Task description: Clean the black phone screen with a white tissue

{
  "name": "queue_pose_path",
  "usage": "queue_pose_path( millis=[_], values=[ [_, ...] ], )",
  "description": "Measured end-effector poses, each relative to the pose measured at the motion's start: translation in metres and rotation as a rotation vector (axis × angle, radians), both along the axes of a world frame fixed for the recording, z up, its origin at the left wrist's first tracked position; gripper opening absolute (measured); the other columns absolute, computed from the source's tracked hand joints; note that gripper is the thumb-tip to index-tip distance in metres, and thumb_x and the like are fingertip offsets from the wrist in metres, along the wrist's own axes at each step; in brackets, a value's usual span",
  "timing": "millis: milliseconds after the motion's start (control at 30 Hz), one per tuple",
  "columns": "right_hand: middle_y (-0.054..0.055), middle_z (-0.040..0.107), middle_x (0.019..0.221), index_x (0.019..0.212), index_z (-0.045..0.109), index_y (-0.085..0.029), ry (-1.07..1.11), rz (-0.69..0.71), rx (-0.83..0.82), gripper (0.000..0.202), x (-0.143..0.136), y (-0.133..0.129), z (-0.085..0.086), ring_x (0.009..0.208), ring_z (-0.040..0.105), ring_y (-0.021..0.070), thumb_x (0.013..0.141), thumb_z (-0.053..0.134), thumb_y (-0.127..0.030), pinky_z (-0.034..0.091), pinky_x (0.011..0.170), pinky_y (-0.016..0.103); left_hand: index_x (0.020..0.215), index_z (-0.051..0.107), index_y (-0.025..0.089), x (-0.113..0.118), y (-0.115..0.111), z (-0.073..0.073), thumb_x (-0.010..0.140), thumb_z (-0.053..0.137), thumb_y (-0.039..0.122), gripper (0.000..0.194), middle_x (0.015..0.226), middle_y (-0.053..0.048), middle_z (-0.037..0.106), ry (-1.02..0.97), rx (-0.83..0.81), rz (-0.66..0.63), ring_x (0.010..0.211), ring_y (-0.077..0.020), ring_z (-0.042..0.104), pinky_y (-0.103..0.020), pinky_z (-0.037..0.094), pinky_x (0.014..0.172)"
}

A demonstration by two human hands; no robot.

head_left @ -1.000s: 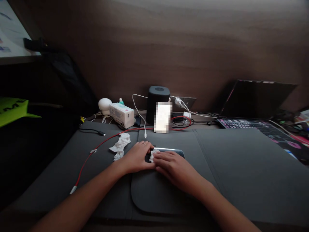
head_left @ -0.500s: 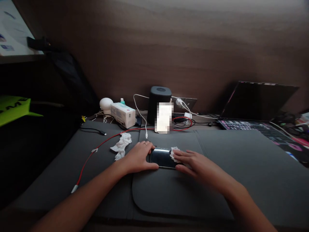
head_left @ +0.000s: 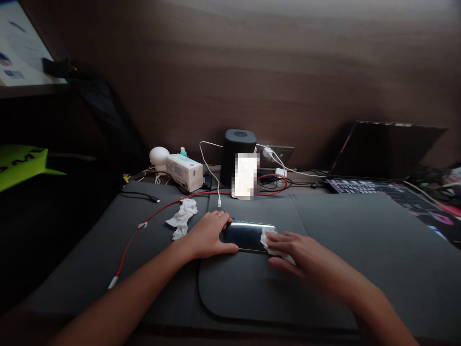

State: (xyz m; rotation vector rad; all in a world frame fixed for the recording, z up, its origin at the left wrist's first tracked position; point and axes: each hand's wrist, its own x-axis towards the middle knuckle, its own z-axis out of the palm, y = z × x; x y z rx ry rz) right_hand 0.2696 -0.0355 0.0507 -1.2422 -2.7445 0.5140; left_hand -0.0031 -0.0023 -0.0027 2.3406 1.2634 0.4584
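We steady the phone [head_left: 245, 235] flat on the grey mat [head_left: 259, 293], left hand [head_left: 211, 235] bracketing its left end between thumb and fingers. The right hand [head_left: 298, 252] holds a tissue [head_left: 265, 238] against its right end; we should apply light, even pressure.
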Motion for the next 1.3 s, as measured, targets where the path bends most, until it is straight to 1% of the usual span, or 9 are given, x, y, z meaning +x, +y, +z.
queue_pose_path(
  millis=[167, 333, 433, 633, 733, 900, 1033, 1200, 1300],
  values=[
    [0.007, 0.067, 0.130, 0.127, 0.065, -0.028, 0.018, 0.022, -0.015, 0.036, -0.005, -0.003, 0.003, 0.114, 0.063, 0.0310, 0.097, 0.056, -0.044, 0.050, 0.094, 0.042, 0.107, 0.056, 0.020, 0.001, 0.000, 0.000, 0.073, 0.074, 0.052, 0.050, 0.101, -0.005, 0.063, -0.004, 0.003, 0.005, 0.095, -0.0259, 0.059, -0.038, 0.045, 0.085],
    [0.009, 0.073, 0.112, 0.129, 0.064, -0.028, -0.009, -0.046, -0.026, 0.039, -0.006, 0.000, 0.005, 0.095, 0.070, 0.0285, 0.097, 0.053, -0.047, 0.053, 0.080, 0.037, 0.106, 0.056, 0.020, 0.001, -0.001, 0.000, 0.072, 0.074, 0.052, 0.050, 0.101, -0.006, 0.063, -0.001, -0.004, 0.008, 0.096, -0.0266, 0.059, -0.039, 0.045, 0.085],
    [0.009, 0.071, 0.120, 0.137, 0.058, -0.028, 0.030, 0.003, -0.042, 0.046, -0.007, 0.004, 0.003, 0.103, 0.068, 0.0282, 0.097, 0.054, -0.050, 0.052, 0.086, 0.036, 0.104, 0.056, 0.020, 0.001, -0.001, 0.000, 0.071, 0.075, 0.051, 0.049, 0.099, -0.005, 0.062, -0.006, -0.012, 0.015, 0.095, -0.0264, 0.059, -0.038, 0.046, 0.084],
    [0.011, 0.073, 0.110, 0.131, 0.063, -0.023, 0.013, -0.079, 0.014, 0.043, -0.007, 0.010, -0.003, 0.094, 0.069, 0.0269, 0.099, 0.049, -0.049, 0.053, 0.081, 0.037, 0.104, 0.056, 0.020, 0.001, 0.000, -0.002, 0.071, 0.075, 0.052, 0.050, 0.100, -0.005, 0.062, -0.014, -0.001, 0.014, 0.095, -0.0263, 0.058, -0.038, 0.046, 0.085],
    [0.009, 0.069, 0.125, 0.137, 0.057, -0.025, 0.049, 0.028, 0.020, 0.045, -0.008, 0.011, -0.006, 0.108, 0.065, 0.0269, 0.098, 0.052, -0.048, 0.051, 0.093, 0.038, 0.101, 0.056, 0.019, 0.002, 0.000, -0.001, 0.070, 0.075, 0.051, 0.048, 0.098, -0.005, 0.062, -0.011, -0.008, 0.028, 0.092, -0.0255, 0.058, -0.037, 0.046, 0.082],
    [0.012, 0.069, 0.125, 0.141, 0.054, -0.021, -0.019, -0.074, 0.104, 0.052, -0.012, 0.011, -0.010, 0.115, 0.062, 0.0343, 0.098, 0.050, -0.050, 0.051, 0.094, 0.050, 0.100, 0.056, 0.020, 0.002, -0.001, 0.002, 0.071, 0.075, 0.050, 0.046, 0.098, -0.005, 0.062, 0.004, -0.013, 0.026, 0.093, -0.0252, 0.058, -0.036, 0.046, 0.082],
    [0.012, 0.063, 0.135, 0.147, 0.046, -0.021, 0.041, 0.062, 0.083, 0.059, -0.022, 0.009, -0.011, 0.120, 0.060, 0.0310, 0.096, 0.057, -0.048, 0.046, 0.103, 0.050, 0.100, 0.056, 0.019, 0.002, 0.000, 0.000, 0.070, 0.076, 0.050, 0.047, 0.098, -0.005, 0.061, -0.010, -0.005, 0.029, 0.092, -0.0252, 0.058, -0.037, 0.046, 0.082],
    [0.011, 0.064, 0.134, 0.135, 0.058, -0.020, 0.046, 0.096, 0.082, 0.043, -0.030, 0.010, -0.013, 0.122, 0.060, 0.0285, 0.099, 0.052, -0.042, 0.042, 0.110, 0.048, 0.100, 0.056, 0.019, 0.002, 0.000, -0.002, 0.070, 0.076, 0.050, 0.047, 0.096, -0.004, 0.061, -0.015, 0.012, 0.029, 0.091, -0.0251, 0.058, -0.037, 0.045, 0.081],
    [0.011, 0.055, 0.145, 0.138, 0.058, -0.019, 0.043, 0.160, 0.041, 0.048, -0.037, 0.009, -0.018, 0.135, 0.049, 0.0284, 0.098, 0.052, -0.047, 0.038, 0.114, 0.046, 0.098, 0.056, 0.019, 0.002, 0.000, -0.004, 0.072, 0.074, 0.051, 0.045, 0.097, -0.005, 0.061, -0.014, 0.026, 0.020, 0.092, -0.0254, 0.059, -0.037, 0.045, 0.082]
  ],
)
